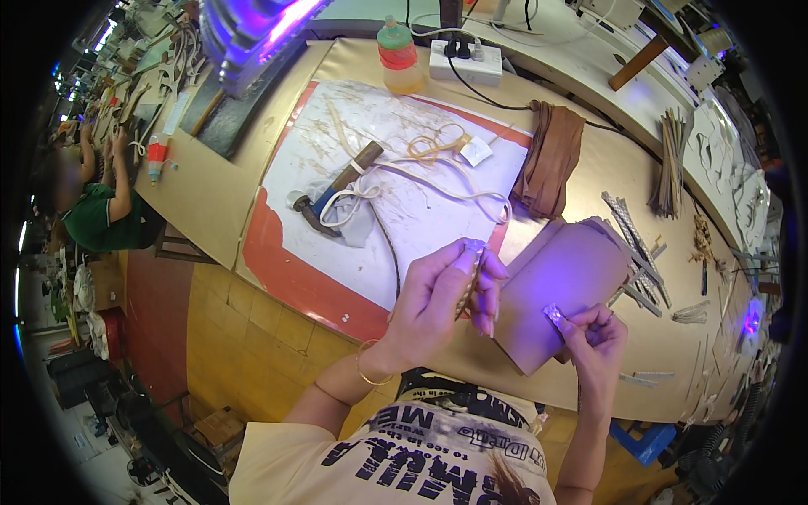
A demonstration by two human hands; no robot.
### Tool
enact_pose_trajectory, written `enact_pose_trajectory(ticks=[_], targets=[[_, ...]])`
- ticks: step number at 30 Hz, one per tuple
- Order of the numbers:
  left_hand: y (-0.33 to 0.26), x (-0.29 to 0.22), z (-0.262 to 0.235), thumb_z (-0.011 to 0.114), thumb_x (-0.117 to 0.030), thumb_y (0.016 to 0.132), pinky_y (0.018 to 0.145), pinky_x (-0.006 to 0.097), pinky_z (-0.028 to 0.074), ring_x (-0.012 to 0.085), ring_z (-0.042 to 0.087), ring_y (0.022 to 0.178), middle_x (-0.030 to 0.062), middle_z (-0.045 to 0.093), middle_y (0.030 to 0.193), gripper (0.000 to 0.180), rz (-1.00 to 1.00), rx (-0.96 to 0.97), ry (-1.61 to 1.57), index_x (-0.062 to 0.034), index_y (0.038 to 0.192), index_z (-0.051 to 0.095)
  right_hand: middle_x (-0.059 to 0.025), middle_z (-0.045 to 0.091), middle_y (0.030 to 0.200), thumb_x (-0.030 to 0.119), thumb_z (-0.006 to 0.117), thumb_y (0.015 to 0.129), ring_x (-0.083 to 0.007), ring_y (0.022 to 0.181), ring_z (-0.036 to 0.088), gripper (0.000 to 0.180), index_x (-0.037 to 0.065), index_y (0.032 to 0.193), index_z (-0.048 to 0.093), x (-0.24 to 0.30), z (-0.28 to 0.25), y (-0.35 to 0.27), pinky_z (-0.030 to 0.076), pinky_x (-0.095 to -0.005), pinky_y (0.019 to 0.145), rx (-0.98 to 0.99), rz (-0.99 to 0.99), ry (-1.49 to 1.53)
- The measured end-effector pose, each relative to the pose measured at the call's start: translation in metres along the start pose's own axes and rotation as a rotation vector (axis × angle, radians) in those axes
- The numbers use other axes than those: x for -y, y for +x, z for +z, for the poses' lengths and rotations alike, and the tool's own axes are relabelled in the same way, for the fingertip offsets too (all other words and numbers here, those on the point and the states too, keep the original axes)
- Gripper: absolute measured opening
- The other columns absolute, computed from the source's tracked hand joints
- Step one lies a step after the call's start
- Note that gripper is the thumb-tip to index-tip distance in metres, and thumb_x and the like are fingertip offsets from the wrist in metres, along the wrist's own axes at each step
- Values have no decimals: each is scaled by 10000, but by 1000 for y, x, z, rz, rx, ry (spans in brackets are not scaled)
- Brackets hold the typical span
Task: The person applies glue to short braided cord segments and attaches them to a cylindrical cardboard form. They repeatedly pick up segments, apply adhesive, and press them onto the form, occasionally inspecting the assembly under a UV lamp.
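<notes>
My left hand (438, 290) is raised over the front edge of the table, with its fingers closed around a narrow, patterned tan strip (465, 296). Most of that strip is hidden by the fingers. To the right, my right hand (593, 332) is closed in a pinch, thumb against fingers. What it pinches, if anything, is too small to make out. Behind and beside it lies a stack of flat brown sheets (560, 273). A hammer (337, 185) rests on the white work sheet (295, 240), tangled with a white cord (471, 187) beside a crumpled pale cloth (355, 227).
At the back stand a bottle with a red band (398, 59) and a white power strip (465, 63). A folded brown leather bundle (551, 156) lies behind the sheets. Braided strips (627, 227) are scattered at right. A co-worker in green (101, 215) sits at far left.
</notes>
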State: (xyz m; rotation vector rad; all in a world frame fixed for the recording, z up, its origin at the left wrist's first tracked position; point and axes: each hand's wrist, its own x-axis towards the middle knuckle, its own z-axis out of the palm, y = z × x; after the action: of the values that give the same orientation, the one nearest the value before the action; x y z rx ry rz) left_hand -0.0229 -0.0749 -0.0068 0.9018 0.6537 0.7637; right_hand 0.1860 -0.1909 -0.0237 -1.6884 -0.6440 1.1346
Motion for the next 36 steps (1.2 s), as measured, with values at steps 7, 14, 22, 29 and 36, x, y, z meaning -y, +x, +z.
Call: enact_pose_trajectory(ticks=[7, 14, 22, 29, 36], targets=[[1, 18, -8, 315, -226, 1033, 546, 235, 486, 123, 576, 580, 72, 563, 699, 345, 10, -62, 75, 31, 1018, 545, 21, 563, 700, -11, 700, 777, -24, 615, 461, 95, -1, 769, 606, -4, -1, 0, 377, -174, 566, -18, 16, -5], [22, 76, -45, 343, -145, 1005, 522, 228, 428, 93, 549, 557, 45, 564, 673, 314, -158, -189, 512, 58, 1064, 575, 36, 555, 669, 6, 710, 775, -6, 587, 448, 94, -4, 775, 616, -5, -2, 2, 351, -160, 527, 10, 20, 24], [17, 97, -38, 625, -165, 876, 845, 389, 445, 307, 559, 988, 175, 537, 1158, 391, 392, -324, 1292, 26, 1212, 566, 36, 556, 663, 2, 707, 779, -4, 581, 452, 100, 0, 765, 608, -5, -2, 2, 354, -159, 527, 10, 26, 20], [-1, 82, 0, 679, -123, 839, 916, 354, 433, 279, 543, 1068, 138, 538, 1182, 337, 259, 10, 862, -33, 1162, 639, 19, 578, 687, -8, 706, 782, -10, 599, 475, 97, 0, 781, 610, -8, -6, 3, 367, -161, 540, 30, 13, 38], [-5, 73, 24, 689, -142, 837, 986, 378, 375, 261, 499, 1157, 125, 526, 1230, 309, 256, 117, 926, -65, 1136, 674, -15, 622, 761, -40, 717, 784, -51, 682, 551, 114, -7, 819, 613, -13, -13, -5, 438, -192, 622, 53, -125, 112]])
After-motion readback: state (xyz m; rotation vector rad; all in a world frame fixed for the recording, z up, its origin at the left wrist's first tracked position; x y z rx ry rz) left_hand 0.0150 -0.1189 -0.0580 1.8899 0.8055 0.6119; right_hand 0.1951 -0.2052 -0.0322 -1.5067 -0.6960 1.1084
